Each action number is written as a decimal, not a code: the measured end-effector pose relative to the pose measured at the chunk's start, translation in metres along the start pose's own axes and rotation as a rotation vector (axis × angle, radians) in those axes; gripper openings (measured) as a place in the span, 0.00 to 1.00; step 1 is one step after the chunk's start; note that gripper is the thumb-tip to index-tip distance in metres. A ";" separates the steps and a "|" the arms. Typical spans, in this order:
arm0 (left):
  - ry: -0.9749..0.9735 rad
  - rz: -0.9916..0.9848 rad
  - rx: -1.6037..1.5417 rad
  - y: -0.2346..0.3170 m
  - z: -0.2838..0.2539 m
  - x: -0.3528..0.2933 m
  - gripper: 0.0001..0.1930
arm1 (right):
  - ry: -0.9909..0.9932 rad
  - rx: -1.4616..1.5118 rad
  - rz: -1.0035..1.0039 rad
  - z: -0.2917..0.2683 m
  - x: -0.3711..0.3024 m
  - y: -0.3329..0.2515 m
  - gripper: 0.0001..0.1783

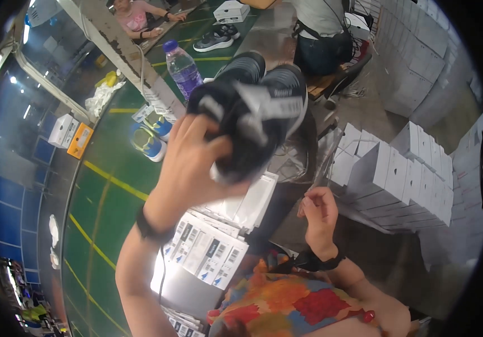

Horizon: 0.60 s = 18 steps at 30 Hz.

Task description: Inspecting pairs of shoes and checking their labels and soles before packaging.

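My left hand (188, 160) is closed round a dark shoe (250, 151), lifted over the bench and smeared by motion. A white paper label (269, 105) with a barcode shows across the shoe's far side. Just beyond it are the toes of more black shoes (244, 66), partly hidden. My right hand (320, 216) is apart from the shoe, low on the right. Its fingers are curled together in a pinch; whether anything small sits in them is too unclear to see. Sheets of printed labels (210, 250) lie below my left wrist, near a white box (261, 196).
A green bench (104, 213) with yellow lines runs along the left. On it stand a purple-capped bottle (182, 70), blue-and-yellow shoes (150, 140) and grey sneakers (217, 39). White boxes (398, 174) are stacked at right. Co-workers sit at the far end.
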<state>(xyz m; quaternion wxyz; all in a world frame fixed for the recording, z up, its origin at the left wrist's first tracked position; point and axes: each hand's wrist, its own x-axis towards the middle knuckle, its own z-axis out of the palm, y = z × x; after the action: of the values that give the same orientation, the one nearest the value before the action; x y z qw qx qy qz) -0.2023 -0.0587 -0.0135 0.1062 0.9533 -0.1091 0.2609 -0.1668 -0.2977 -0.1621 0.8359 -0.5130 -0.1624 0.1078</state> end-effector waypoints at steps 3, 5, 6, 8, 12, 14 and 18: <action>0.074 -0.054 0.078 -0.026 0.050 0.043 0.22 | -0.041 -0.094 0.070 -0.003 0.002 0.006 0.07; 0.063 -0.057 0.174 -0.051 0.079 0.060 0.24 | -0.190 -0.367 0.073 -0.005 0.008 0.017 0.10; -0.005 -0.097 0.243 -0.063 0.089 0.062 0.25 | -0.278 -0.489 0.083 0.000 0.011 0.015 0.13; -0.084 -0.179 0.267 -0.083 0.102 0.062 0.27 | -0.373 -0.612 0.108 0.007 0.012 0.020 0.16; -0.086 -0.136 0.210 -0.095 0.096 0.052 0.28 | -0.423 -1.003 -0.221 0.008 0.011 0.050 0.33; 0.032 -0.051 0.192 -0.071 0.085 0.032 0.25 | -0.451 -1.121 -0.322 0.012 0.010 0.055 0.44; -0.062 -0.253 0.058 -0.006 0.057 -0.023 0.21 | -0.507 -1.212 -0.295 0.021 0.002 0.067 0.54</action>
<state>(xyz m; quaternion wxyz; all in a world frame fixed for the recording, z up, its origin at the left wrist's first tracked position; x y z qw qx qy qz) -0.1928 -0.0640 -0.0740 0.1072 0.9697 0.0165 0.2187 -0.1733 -0.2499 -0.2124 0.3420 -0.8228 -0.4539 -0.0007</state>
